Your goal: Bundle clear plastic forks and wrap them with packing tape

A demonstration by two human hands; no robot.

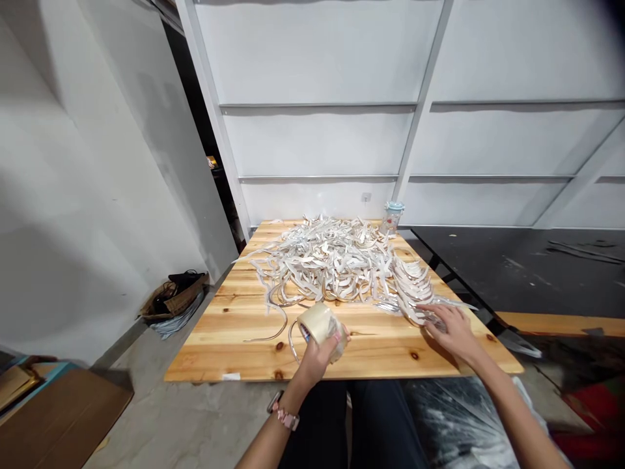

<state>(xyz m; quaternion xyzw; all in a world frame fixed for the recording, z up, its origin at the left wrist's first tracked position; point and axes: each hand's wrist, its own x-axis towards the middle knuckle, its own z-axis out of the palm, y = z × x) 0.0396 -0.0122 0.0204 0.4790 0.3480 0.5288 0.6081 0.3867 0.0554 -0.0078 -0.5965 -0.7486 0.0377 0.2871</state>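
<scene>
— What did the tape roll [319, 324] look like?
— Pale and translucent, near the table's [234, 326] front edge, the left hand [322, 352] with its grip clamped on it.
— And the right hand [452, 329]?
— Fingers spread flat on a fanned stack of white strips [413, 286] — a big loose heap [325, 257] crowded behind, a jar [391, 217] beyond.
</scene>
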